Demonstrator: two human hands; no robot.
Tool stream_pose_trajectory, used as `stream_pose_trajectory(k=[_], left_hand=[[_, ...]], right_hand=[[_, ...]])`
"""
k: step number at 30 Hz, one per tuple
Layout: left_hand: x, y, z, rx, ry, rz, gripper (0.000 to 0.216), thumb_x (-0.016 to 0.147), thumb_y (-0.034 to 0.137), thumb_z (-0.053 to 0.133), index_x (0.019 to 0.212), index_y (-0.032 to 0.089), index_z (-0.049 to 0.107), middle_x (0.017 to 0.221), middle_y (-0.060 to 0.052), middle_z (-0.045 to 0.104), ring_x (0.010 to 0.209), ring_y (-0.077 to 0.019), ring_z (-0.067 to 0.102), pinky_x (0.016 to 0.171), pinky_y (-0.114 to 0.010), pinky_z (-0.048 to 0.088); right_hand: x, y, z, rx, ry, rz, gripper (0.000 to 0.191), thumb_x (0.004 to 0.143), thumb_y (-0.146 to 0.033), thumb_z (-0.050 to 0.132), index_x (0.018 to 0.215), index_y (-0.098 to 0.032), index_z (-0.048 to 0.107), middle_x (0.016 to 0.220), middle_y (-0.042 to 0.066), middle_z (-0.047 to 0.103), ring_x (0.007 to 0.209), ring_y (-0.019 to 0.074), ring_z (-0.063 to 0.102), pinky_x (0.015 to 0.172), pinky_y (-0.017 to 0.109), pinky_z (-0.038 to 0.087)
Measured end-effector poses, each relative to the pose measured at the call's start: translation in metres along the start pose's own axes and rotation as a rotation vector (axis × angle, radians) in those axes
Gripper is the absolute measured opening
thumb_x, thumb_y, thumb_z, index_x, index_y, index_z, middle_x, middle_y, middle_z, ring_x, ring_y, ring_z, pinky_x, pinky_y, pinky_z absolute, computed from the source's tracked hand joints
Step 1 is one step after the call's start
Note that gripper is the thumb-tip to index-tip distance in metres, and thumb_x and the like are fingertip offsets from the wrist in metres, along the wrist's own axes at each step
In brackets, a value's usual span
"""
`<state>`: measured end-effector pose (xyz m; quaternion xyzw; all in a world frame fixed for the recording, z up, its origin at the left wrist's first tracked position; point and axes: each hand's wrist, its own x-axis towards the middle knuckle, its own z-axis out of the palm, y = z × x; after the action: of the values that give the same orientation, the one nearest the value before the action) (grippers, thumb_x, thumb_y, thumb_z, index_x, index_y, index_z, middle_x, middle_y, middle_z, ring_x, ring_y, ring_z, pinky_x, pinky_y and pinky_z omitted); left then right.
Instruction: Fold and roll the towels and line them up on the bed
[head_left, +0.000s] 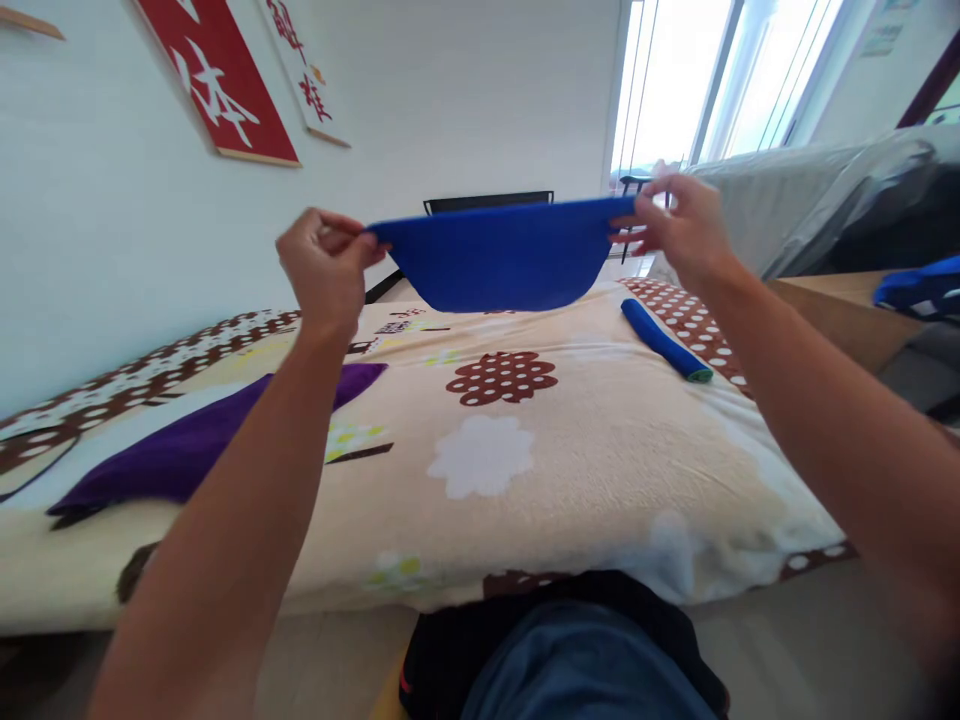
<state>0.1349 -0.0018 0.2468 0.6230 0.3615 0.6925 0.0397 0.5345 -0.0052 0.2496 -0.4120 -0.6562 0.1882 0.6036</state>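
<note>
Between my hands a plain blue cloth (502, 258) is stretched out in the air above the bed. Its upper edge is straight and its lower edge hangs in a rounded curve. My left hand (328, 262) pinches the left corner between thumb and fingers. At the right corner, my right hand (679, 225) grips the edge, with some fingers behind and below it. Lying on the bed under my right hand is a rolled blue cloth (664, 342) whose end shows green. A purple cloth (187, 435) lies to the left, partly hidden by my left forearm.
The bed is spread with a beige patterned blanket (585, 450) with brown dotted borders. Red and white calligraphy scrolls (225, 90) hang on the left wall. A plastic-covered piece of furniture (795, 200) and a wooden surface (832, 290) stand at the right, near a bright window (675, 80).
</note>
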Motion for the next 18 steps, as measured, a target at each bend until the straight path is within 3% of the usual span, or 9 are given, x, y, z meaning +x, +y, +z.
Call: stream_pose_trajectory(k=[3, 5, 9, 13, 18], left_hand=[[-0.076, -0.020, -0.021, 0.097, -0.084, -0.061, 0.017, 0.078, 0.021, 0.074, 0.090, 0.016, 0.063, 0.082, -0.001, 0.069, 0.078, -0.0138, 0.067, 0.077, -0.029, 0.055], [-0.135, -0.039, -0.037, 0.277, -0.259, -0.133, 0.015, 0.079, 0.030, 0.071, 0.087, 0.018, 0.066, 0.080, -0.001, 0.070, 0.078, -0.0160, 0.066, 0.076, -0.030, 0.054], [-0.229, -0.061, -0.062, 0.448, -0.512, -0.229, 0.016, 0.083, 0.033, 0.063, 0.092, 0.021, 0.064, 0.089, -0.002, 0.073, 0.087, -0.0199, 0.067, 0.085, -0.034, 0.052], [-0.257, -0.055, -0.072, 0.530, -0.642, -0.079, 0.012, 0.087, 0.023, 0.056, 0.097, 0.021, 0.061, 0.096, -0.004, 0.071, 0.095, -0.0220, 0.065, 0.093, -0.039, 0.048], [-0.255, -0.043, -0.082, 0.614, -0.753, 0.127, 0.017, 0.091, 0.011, 0.049, 0.100, 0.021, 0.060, 0.094, -0.004, 0.068, 0.095, -0.0213, 0.061, 0.091, -0.037, 0.045]], right_hand=[[-0.041, 0.040, -0.006, -0.078, -0.216, 0.029, 0.035, 0.088, -0.043, 0.069, 0.103, -0.012, 0.062, 0.086, 0.009, 0.074, 0.058, 0.0087, 0.063, 0.051, 0.021, 0.040], [-0.081, 0.075, -0.007, -0.195, -0.371, 0.077, 0.038, 0.084, -0.050, 0.069, 0.091, -0.012, 0.068, 0.074, 0.006, 0.072, 0.050, 0.0092, 0.058, 0.048, 0.023, 0.037], [-0.169, 0.133, -0.002, -0.492, -0.495, 0.055, 0.035, 0.085, -0.050, 0.063, 0.086, -0.017, 0.076, 0.050, -0.004, 0.054, 0.046, 0.0087, 0.046, 0.051, 0.023, 0.030], [-0.226, 0.154, -0.002, -0.562, -0.503, 0.047, 0.036, 0.091, -0.048, 0.056, 0.097, -0.020, 0.078, 0.058, -0.002, 0.060, 0.053, 0.0110, 0.051, 0.057, 0.024, 0.035], [-0.242, 0.144, -0.015, -0.619, -0.406, -0.041, 0.036, 0.094, -0.048, 0.054, 0.099, -0.023, 0.079, 0.061, 0.000, 0.064, 0.055, 0.0128, 0.056, 0.058, 0.025, 0.040]])
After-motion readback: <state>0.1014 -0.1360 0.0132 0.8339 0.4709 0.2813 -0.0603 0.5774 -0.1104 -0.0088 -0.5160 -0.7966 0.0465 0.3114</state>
